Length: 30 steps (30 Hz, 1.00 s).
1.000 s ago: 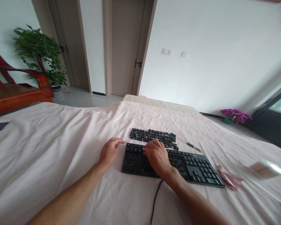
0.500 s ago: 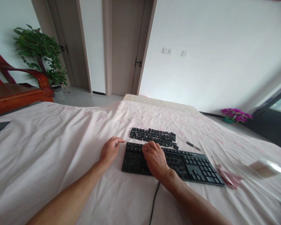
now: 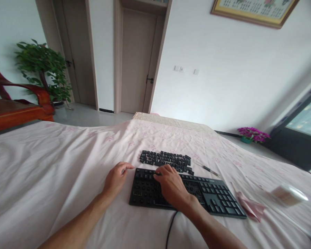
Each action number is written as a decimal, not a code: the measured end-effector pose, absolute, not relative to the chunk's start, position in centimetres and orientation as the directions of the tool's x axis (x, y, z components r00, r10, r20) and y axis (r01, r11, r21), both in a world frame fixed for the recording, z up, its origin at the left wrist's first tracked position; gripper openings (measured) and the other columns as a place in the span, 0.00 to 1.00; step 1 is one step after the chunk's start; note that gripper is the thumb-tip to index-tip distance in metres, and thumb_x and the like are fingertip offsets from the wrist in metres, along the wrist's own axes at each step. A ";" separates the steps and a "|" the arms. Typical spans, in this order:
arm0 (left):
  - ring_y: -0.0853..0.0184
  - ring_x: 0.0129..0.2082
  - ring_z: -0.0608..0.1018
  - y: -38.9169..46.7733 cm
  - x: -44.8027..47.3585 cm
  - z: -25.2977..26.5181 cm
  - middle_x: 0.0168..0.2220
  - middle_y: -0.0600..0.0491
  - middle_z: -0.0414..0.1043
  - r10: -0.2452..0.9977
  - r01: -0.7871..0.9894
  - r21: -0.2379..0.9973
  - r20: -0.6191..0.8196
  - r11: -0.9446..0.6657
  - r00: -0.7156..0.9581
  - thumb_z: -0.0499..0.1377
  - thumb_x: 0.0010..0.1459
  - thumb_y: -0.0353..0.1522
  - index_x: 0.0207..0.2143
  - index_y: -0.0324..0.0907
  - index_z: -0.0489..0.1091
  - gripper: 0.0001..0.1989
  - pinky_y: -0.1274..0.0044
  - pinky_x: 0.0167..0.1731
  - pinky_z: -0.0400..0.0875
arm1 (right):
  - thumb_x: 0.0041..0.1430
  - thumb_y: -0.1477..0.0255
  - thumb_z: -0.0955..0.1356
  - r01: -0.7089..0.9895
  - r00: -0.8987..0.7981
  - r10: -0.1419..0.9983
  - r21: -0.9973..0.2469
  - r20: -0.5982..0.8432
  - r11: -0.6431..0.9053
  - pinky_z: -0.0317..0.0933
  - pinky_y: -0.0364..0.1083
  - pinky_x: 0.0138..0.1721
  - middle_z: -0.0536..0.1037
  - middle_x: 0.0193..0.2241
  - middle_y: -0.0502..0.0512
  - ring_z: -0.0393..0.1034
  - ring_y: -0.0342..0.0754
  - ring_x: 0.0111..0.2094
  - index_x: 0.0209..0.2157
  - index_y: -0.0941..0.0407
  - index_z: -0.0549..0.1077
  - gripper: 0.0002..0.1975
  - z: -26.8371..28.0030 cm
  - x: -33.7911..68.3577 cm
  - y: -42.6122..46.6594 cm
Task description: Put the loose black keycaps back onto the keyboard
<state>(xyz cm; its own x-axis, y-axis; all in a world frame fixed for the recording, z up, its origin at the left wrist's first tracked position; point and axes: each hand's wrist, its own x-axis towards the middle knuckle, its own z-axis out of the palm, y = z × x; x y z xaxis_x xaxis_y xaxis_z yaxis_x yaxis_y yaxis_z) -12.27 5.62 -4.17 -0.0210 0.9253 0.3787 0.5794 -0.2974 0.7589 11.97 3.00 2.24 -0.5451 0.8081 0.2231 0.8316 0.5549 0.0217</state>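
Observation:
A black computer keyboard (image 3: pixel 217 193) lies on the bedsheet-like cloth, tilted slightly down to the right. Much of its left and middle part is bare of keycaps; the number pad side still carries them. My right hand (image 3: pixel 171 180) rests over its upper rows with curled fingers, the thumb and fingertips at the number row; whatever they pinch is hidden. Just off the keyboard's upper left corner, my left hand (image 3: pixel 116 180) hovers with the index finger stretched out and the thumb near it. Loose black keycaps (image 3: pixel 171 159) lie in rows behind the keyboard.
A thin tool with a black grip (image 3: pixel 206 168) lies right of the keycaps. A pink cloth (image 3: pixel 251 207) and a clear box of thin sticks (image 3: pixel 289 195) are farther right. The keyboard's cable (image 3: pixel 171 224) runs toward me over the pale floral cloth (image 3: pixel 67 166).
The camera view has tipped upward, so everything sits lower and a framed picture shows on the wall. My right thumb sits farther out from its fingers; both hands stay near the same places.

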 end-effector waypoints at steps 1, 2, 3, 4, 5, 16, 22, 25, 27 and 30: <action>0.67 0.45 0.76 5.6 -12.3 -4.2 0.42 0.55 0.75 0.929 0.577 0.763 0.371 -0.291 -0.022 0.50 0.52 0.25 0.36 0.46 0.76 0.16 0.76 0.48 0.67 | 0.55 0.82 0.62 0.837 -0.523 0.817 -0.031 0.245 0.546 0.55 0.46 0.45 0.74 0.44 0.51 0.61 0.48 0.45 0.40 0.49 0.77 0.18 2.5 12.7 4.1; 0.67 0.45 0.76 5.7 -12.3 -4.2 0.42 0.55 0.75 0.931 0.576 0.766 0.365 -0.286 -0.022 0.50 0.52 0.25 0.36 0.47 0.76 0.16 0.76 0.48 0.67 | 0.56 0.82 0.61 0.859 -0.470 0.837 -0.074 0.279 0.507 0.55 0.45 0.45 0.75 0.43 0.49 0.61 0.47 0.44 0.41 0.47 0.78 0.20 2.8 13.4 5.3; 0.67 0.45 0.75 5.7 -12.3 -4.2 0.42 0.55 0.75 0.932 0.576 0.767 0.361 -0.284 -0.021 0.50 0.52 0.25 0.36 0.47 0.76 0.16 0.76 0.48 0.67 | 0.57 0.81 0.61 0.881 -0.415 0.857 -0.100 0.304 0.462 0.55 0.45 0.45 0.75 0.43 0.49 0.61 0.47 0.44 0.42 0.47 0.77 0.20 3.0 14.1 6.6; 0.67 0.45 0.75 5.7 -12.3 -4.3 0.43 0.55 0.75 0.933 0.577 0.766 0.360 -0.283 -0.021 0.50 0.52 0.25 0.36 0.47 0.76 0.16 0.76 0.48 0.67 | 0.58 0.80 0.61 0.901 -0.368 0.875 -0.112 0.314 0.419 0.54 0.45 0.45 0.75 0.43 0.50 0.61 0.48 0.44 0.43 0.46 0.77 0.20 3.2 14.6 8.1; 0.67 0.45 0.75 5.8 -12.3 -4.3 0.42 0.55 0.75 0.932 0.579 0.765 0.361 -0.283 -0.022 0.50 0.53 0.25 0.36 0.46 0.76 0.16 0.75 0.48 0.66 | 0.59 0.78 0.61 0.920 -0.322 0.893 -0.119 0.313 0.374 0.54 0.45 0.44 0.75 0.43 0.50 0.61 0.48 0.44 0.43 0.46 0.77 0.19 3.3 15.1 9.5; 0.67 0.46 0.75 5.8 -12.3 -4.1 0.44 0.54 0.75 0.944 0.588 0.769 0.330 -0.252 -0.027 0.50 0.53 0.25 0.37 0.46 0.76 0.17 0.75 0.49 0.66 | 0.51 0.77 0.65 0.982 -0.183 0.968 -0.014 0.169 0.188 0.49 0.48 0.44 0.75 0.42 0.57 0.58 0.53 0.47 0.33 0.51 0.81 0.13 1.9 14.9 18.0; 0.67 0.46 0.75 5.8 -12.2 -4.1 0.43 0.54 0.75 0.944 0.585 0.770 0.328 -0.253 -0.024 0.49 0.54 0.26 0.36 0.46 0.76 0.16 0.75 0.48 0.66 | 0.53 0.74 0.65 0.989 -0.148 0.982 0.008 0.117 0.149 0.48 0.48 0.43 0.77 0.40 0.59 0.59 0.54 0.47 0.32 0.53 0.81 0.11 1.2 14.3 19.9; 0.67 0.46 0.75 5.8 -12.3 -4.2 0.43 0.54 0.75 0.943 0.590 0.767 0.333 -0.255 -0.026 0.50 0.53 0.25 0.37 0.47 0.76 0.17 0.75 0.48 0.66 | 0.53 0.74 0.66 0.991 -0.137 0.986 0.023 0.096 0.135 0.47 0.48 0.43 0.78 0.39 0.58 0.59 0.54 0.48 0.32 0.53 0.81 0.10 1.2 14.0 20.8; 0.67 0.46 0.75 5.8 -12.3 -4.2 0.43 0.55 0.75 0.941 0.592 0.763 0.338 -0.261 -0.021 0.50 0.53 0.25 0.38 0.47 0.76 0.17 0.75 0.48 0.66 | 0.53 0.74 0.66 0.992 -0.124 0.989 0.032 0.080 0.122 0.47 0.48 0.43 0.79 0.39 0.59 0.59 0.54 0.48 0.32 0.53 0.81 0.10 1.2 13.9 21.2; 0.68 0.45 0.75 5.9 -12.4 -4.2 0.43 0.55 0.75 0.940 0.593 0.759 0.341 -0.266 -0.014 0.49 0.53 0.25 0.37 0.46 0.76 0.17 0.76 0.49 0.66 | 0.53 0.73 0.67 0.994 -0.098 0.994 0.045 0.053 0.096 0.48 0.48 0.43 0.79 0.38 0.60 0.60 0.55 0.48 0.33 0.54 0.81 0.09 1.3 13.7 21.6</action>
<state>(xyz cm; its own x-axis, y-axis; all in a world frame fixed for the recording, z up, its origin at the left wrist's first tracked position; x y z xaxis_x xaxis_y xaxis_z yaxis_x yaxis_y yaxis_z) -12.37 5.87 -4.22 -0.0137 0.9401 0.3405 0.5935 -0.2664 0.7595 13.68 21.59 1.33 -0.0983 0.9937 0.0533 0.9944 0.0960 0.0447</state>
